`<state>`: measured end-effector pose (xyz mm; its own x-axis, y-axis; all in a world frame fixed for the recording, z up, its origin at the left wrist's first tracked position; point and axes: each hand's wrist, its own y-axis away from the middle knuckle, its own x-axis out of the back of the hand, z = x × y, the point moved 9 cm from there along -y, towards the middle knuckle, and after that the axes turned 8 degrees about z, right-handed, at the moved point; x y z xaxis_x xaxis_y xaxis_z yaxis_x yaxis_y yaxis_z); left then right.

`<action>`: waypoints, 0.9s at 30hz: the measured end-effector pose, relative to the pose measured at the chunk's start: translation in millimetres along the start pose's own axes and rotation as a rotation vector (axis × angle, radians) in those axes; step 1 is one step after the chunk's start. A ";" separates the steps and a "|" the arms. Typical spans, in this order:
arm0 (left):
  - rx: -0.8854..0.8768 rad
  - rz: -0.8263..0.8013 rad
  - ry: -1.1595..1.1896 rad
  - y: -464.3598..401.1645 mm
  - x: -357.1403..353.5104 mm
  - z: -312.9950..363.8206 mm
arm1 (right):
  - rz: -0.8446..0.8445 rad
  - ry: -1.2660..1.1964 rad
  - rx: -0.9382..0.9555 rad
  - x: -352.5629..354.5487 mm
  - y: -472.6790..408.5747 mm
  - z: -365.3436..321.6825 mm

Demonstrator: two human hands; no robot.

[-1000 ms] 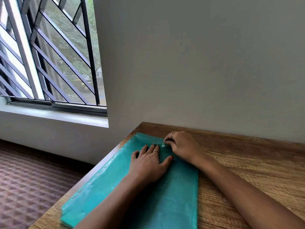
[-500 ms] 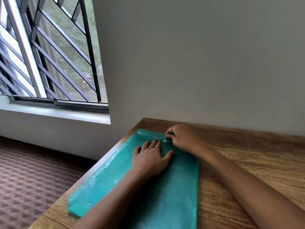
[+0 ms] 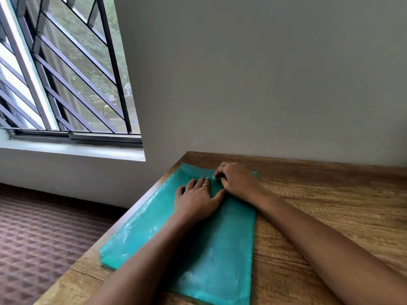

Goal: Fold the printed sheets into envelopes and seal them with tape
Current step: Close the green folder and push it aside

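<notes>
A long teal sheet inside a glossy plastic sleeve [image 3: 222, 245] lies on the wooden table [image 3: 330, 212], running from the near edge toward the wall. My left hand [image 3: 196, 200] lies flat on its upper half, fingers straight and spread, pressing it down. My right hand [image 3: 236, 179] sits at the sleeve's far end with fingers curled, pinching a small pale bit at the sleeve's top edge; what that bit is cannot be made out. The far left corner of the sleeve curls up slightly.
The table's left edge [image 3: 132, 216] drops to a patterned brown floor [image 3: 44, 238]. A grey wall [image 3: 264, 84] rises right behind the table. A barred window [image 3: 66, 73] with a white sill stands to the left.
The view has tilted, so the table sits lower in the picture. My right hand has crept a little farther along the sleeve's top edge. My left hand stays flat.
</notes>
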<state>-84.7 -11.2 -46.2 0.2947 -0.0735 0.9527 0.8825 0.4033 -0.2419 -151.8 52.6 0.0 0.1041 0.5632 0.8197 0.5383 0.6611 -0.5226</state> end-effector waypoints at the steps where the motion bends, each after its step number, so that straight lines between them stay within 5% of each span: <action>1: 0.000 -0.005 -0.003 -0.2 -0.5 -0.3 | -0.001 0.003 -0.003 0.5 0.5 -0.5; 11: 0.010 0.005 0.017 -1.9 -3.1 -1.2 | -0.157 0.082 -0.024 -8.3 5.9 -4.0; 15: 0.020 0.225 0.064 14.7 28.1 9.1 | -0.209 0.270 0.001 -2.6 30.6 -19.6; 21: -0.147 0.265 -0.215 48.5 58.1 54.6 | -0.124 0.429 0.043 47.8 85.0 -47.2; 27: -0.285 0.350 -0.052 96.9 82.2 139.2 | 0.020 0.393 -0.091 144.5 174.9 -43.5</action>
<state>-25.9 148.8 34.3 0.5808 0.0715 0.8109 0.8009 0.1282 -0.5849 -6.2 228.0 37.2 0.4179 0.3316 0.8458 0.6030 0.5951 -0.5313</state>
